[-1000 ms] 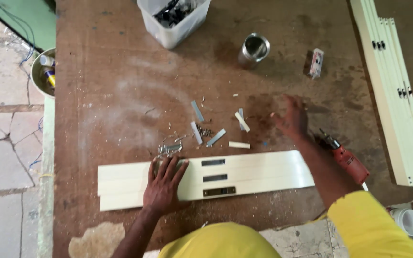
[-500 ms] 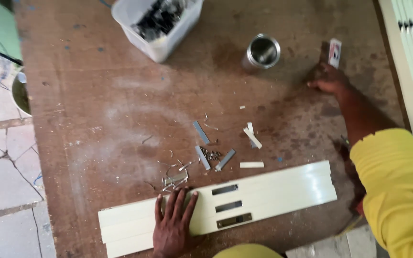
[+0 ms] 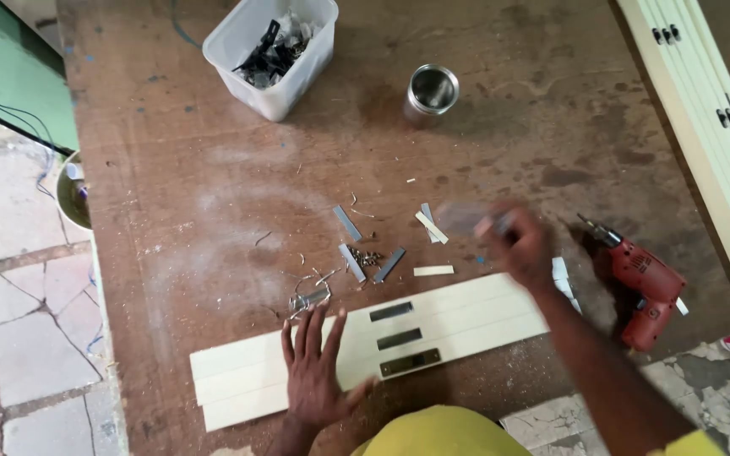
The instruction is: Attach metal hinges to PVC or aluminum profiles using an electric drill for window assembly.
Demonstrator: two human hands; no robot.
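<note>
Pressing flat with fingers spread, the left hand (image 3: pixel 317 369) pins the cream slatted panel (image 3: pixel 466 325) at the near edge of the worn brown worktable (image 3: pixel 213 194). The right hand (image 3: pixel 521 247) — blurred — grips a small pale object (image 3: pixel 462 217) just beyond the panel. A red drill (image 3: pixel 648 283) lies to the right. Farther off stand a metal tin (image 3: pixel 432 91) and a white plastic tub (image 3: pixel 272 52); cracked floor tiles (image 3: pixel 27 295) border the left side.
</note>
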